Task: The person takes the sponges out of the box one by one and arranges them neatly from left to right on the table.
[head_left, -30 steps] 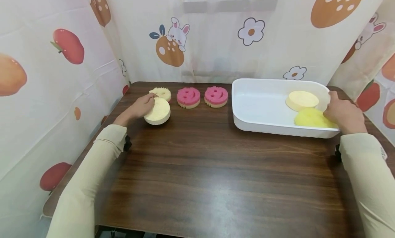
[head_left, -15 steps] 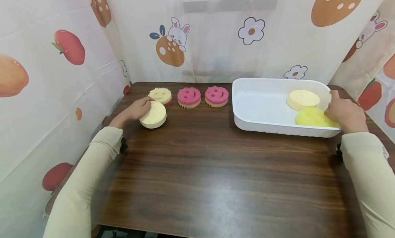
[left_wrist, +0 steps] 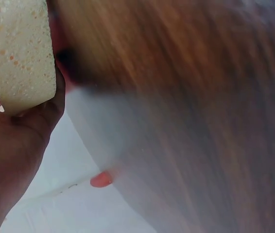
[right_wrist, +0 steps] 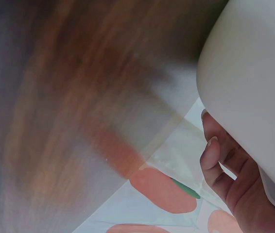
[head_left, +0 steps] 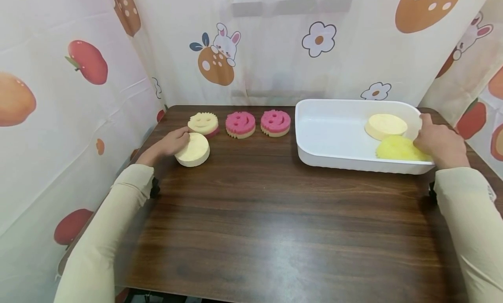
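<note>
Round cream sponge [head_left: 193, 151], in the head view, is gripped by the left hand [head_left: 173, 141] near the left of the table [head_left: 251, 215]; the right hand [head_left: 442, 141] grasps the white tray [head_left: 353, 162] at its right end. Left wrist: thumb and fingers flank the sponge. Right wrist: bent fingers lie along the tray's outer wall

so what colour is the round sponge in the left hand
The round sponge is pale creamy yellow; the head view shows it best.

3 sponges [head_left: 240, 124] in row on tbl [head_left: 275, 207], far L; tray [head_left: 346, 161] to R w/ 2 inside.
</note>
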Motion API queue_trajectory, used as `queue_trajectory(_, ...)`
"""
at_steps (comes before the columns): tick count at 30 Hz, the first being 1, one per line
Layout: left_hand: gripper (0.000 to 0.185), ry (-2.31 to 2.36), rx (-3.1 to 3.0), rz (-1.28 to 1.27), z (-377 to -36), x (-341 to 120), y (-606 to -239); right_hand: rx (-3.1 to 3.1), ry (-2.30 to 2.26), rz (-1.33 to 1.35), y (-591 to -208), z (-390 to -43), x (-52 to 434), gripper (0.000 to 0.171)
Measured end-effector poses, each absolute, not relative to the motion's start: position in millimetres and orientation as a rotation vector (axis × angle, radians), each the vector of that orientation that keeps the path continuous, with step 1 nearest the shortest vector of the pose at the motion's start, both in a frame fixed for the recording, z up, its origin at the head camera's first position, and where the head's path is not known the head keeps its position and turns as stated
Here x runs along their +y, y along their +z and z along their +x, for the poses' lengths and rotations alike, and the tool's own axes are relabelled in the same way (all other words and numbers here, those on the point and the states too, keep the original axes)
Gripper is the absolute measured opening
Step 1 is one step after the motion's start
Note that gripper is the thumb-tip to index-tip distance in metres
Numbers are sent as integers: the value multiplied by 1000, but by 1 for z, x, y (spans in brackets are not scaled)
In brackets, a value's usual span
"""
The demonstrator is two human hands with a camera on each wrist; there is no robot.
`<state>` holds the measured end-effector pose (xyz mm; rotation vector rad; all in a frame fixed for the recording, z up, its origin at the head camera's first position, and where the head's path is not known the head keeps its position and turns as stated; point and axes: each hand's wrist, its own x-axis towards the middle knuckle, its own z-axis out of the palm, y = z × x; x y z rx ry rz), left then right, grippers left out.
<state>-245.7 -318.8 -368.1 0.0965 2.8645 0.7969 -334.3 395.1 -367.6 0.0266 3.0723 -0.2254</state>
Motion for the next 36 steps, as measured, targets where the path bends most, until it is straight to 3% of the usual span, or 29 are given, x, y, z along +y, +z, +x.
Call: queue_trajectory(36, 43, 715, 2880, 104, -246, -325, -370, 3068, -228, 32, -371, -339, 399, 70)
